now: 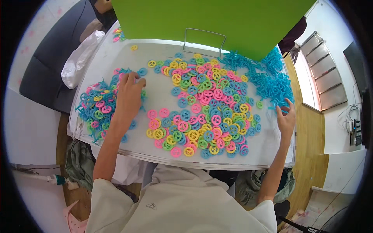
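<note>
My left hand (130, 95) hovers over a pile of mixed pieces (100, 106) on the table's left side, where coloured wheels lie tangled with blue plastic bits. Its fingers are bent, with the thumb apart; I see nothing held in them. At the right edge of the table, my right hand (286, 121) is at the near end of a heap of small blue plastic pieces (270, 79). Its thumb and fingers are parted, and no held piece shows. Between the hands spreads a large heap of small plastic wheels (206, 112) in pink, yellow, green and blue.
A green panel (206, 19) stands along the back of the white table (155, 93), with a bent metal wire frame (204, 33) before it. A white plastic bag (79, 62) lies beyond the left edge. Part of another person (104, 9) shows at the far left.
</note>
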{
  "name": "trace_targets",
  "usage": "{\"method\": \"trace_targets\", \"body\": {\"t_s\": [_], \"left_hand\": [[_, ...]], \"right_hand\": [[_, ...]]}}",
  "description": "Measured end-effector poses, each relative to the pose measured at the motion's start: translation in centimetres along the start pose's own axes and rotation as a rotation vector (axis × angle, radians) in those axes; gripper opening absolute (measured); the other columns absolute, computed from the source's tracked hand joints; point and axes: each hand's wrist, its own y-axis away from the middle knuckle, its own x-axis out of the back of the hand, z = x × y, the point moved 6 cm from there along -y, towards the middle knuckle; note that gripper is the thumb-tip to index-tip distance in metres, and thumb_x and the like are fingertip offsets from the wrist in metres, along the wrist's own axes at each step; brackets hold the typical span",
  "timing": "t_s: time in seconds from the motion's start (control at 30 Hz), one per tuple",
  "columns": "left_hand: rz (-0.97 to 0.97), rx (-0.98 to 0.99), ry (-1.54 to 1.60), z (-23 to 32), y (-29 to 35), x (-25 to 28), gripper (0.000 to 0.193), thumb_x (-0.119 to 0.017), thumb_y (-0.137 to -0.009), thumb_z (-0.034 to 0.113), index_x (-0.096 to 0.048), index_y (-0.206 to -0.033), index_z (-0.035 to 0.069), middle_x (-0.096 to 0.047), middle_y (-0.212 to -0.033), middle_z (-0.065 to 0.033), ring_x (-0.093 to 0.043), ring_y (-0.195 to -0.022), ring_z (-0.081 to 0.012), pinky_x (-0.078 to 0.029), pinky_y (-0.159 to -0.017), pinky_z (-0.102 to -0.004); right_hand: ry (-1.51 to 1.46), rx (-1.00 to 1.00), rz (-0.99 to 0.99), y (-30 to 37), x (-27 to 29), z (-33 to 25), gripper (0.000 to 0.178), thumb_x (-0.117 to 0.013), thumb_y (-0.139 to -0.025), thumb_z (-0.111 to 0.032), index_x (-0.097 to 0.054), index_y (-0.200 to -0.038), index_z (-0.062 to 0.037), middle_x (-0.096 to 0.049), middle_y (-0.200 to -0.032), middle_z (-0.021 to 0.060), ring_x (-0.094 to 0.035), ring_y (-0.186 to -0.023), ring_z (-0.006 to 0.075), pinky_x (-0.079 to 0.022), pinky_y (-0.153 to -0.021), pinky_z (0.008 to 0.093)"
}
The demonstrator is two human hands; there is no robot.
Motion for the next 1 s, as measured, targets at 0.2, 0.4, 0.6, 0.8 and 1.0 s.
{"method": "trace_targets", "body": {"t_s": [0.2, 0.4, 0.6, 0.8, 1.0], "left_hand": [[0.146, 0.076, 0.058, -1.7, -3.8, -3.1, 0.027, -0.058, -0.076, -0.003, -0.062, -0.101, 0.006, -0.057, -0.103, -0.016, -0.054, -0.097, -0.0351, -0.045, -0.083, -0.0436], [-0.277, 0.124, 0.049, -4.5, -7.2, -8.8, 0.033, -0.068, -0.073, 0.004, -0.065, -0.106, 0.004, -0.063, -0.099, -0.0179, -0.059, -0.093, -0.0349, -0.047, -0.085, -0.0437], [-0.334, 0.125, 0.612, -0.9, -6.2, -7.9, 0.039, -0.059, -0.078, -0.004, -0.061, -0.116, 0.002, -0.066, -0.103, -0.0181, -0.066, -0.088, -0.0286, -0.052, -0.076, -0.0367], [0.036, 0.237, 0.306, -7.7, -9.0, -1.6, 0.039, -0.064, -0.075, -0.002, -0.062, -0.114, 0.003, -0.066, -0.104, -0.0151, -0.066, -0.089, -0.0267, -0.052, -0.075, -0.0346], [-0.294, -0.007, 0.079, -4.9, -7.0, -5.3, 0.034, -0.075, -0.07, 0.013, -0.066, -0.101, 0.002, -0.067, -0.095, -0.0144, -0.065, -0.081, -0.0278, -0.052, -0.074, -0.037]], "right_hand": [[0.049, 0.008, -0.171, -1.0, 0.3, 1.9, 0.049, -0.067, -0.084, -0.019, -0.052, -0.128, -0.0048, -0.068, -0.093, 0.0162, -0.066, -0.083, 0.0216, -0.052, -0.072, 0.0319], [-0.074, -0.019, -0.184, -1.6, 0.7, 4.1, 0.044, -0.064, -0.085, -0.017, -0.054, -0.126, -0.0037, -0.069, -0.09, 0.0145, -0.066, -0.078, 0.0207, -0.053, -0.07, 0.0325], [-0.291, -0.193, -0.276, -1.4, 1.3, 3.0, 0.043, -0.054, -0.091, -0.015, -0.047, -0.131, -0.0008, -0.066, -0.088, 0.0101, -0.06, -0.073, 0.0106, -0.051, -0.063, 0.0244], [-0.467, -0.226, -0.242, -1.3, 1.6, 3.5, 0.04, -0.047, -0.093, -0.012, -0.048, -0.131, -0.0024, -0.062, -0.083, 0.0048, -0.057, -0.068, 0.0092, -0.05, -0.061, 0.0234], [-0.48, -0.088, -0.228, -1.8, 0.2, 2.4, 0.028, -0.053, -0.096, -0.019, -0.06, -0.117, -0.0036, -0.052, -0.076, -0.0024, -0.046, -0.063, 0.0054, -0.042, -0.058, 0.0205]]}}
